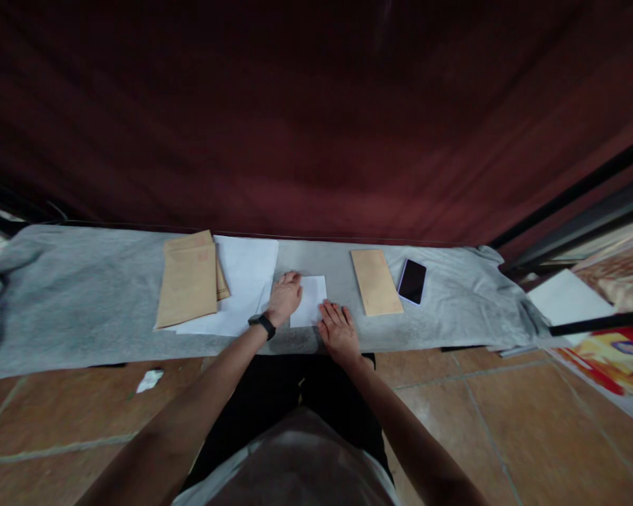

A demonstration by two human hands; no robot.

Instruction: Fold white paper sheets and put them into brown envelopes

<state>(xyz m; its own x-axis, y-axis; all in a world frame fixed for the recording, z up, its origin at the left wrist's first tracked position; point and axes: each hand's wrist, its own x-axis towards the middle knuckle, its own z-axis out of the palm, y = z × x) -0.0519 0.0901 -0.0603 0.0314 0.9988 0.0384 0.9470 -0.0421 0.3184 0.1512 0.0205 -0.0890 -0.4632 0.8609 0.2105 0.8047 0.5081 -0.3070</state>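
Note:
A small white piece of paper [309, 302], apparently folded, lies on the grey cloth in front of me. My left hand [286, 298] rests at its left edge, fingers curled and held together against the paper; their tips are hard to make out. At the lower right corner, my right hand [340, 333] lies nearly flat, its stretched fingers touching the paper. Beside my left hand are larger white sheets [246, 270], partly under several brown envelopes [190, 284]. A single brown envelope [377, 282] lies to the right of my right hand.
A phone [412, 282] with a dark screen lies right of the single envelope. Grey cloth [100, 295] covers the narrow bench, which a dark red curtain [316, 140] borders behind. Crumpled white paper [150, 380] is on the tiled floor. Dark metal bars [574, 204] stand at the right.

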